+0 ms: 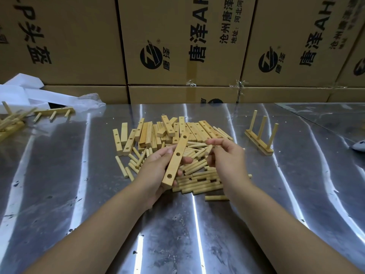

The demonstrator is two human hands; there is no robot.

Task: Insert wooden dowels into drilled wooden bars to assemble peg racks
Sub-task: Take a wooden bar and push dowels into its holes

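My left hand (156, 173) grips a drilled wooden bar (176, 159) with three holes facing up, held slanted above the table. My right hand (227, 157) pinches a short wooden dowel (209, 149) just right of the bar's upper half, apart from it. Below both hands lies a heap of loose dowels (197, 178). Behind them is a pile of several drilled bars (158, 133).
A finished rack with three upright pegs (259, 139) stands at the right. More finished racks (54, 112) lie at the far left beside white plastic bags (29, 93). Cardboard boxes (177, 46) wall off the back of the shiny metal table (177, 234).
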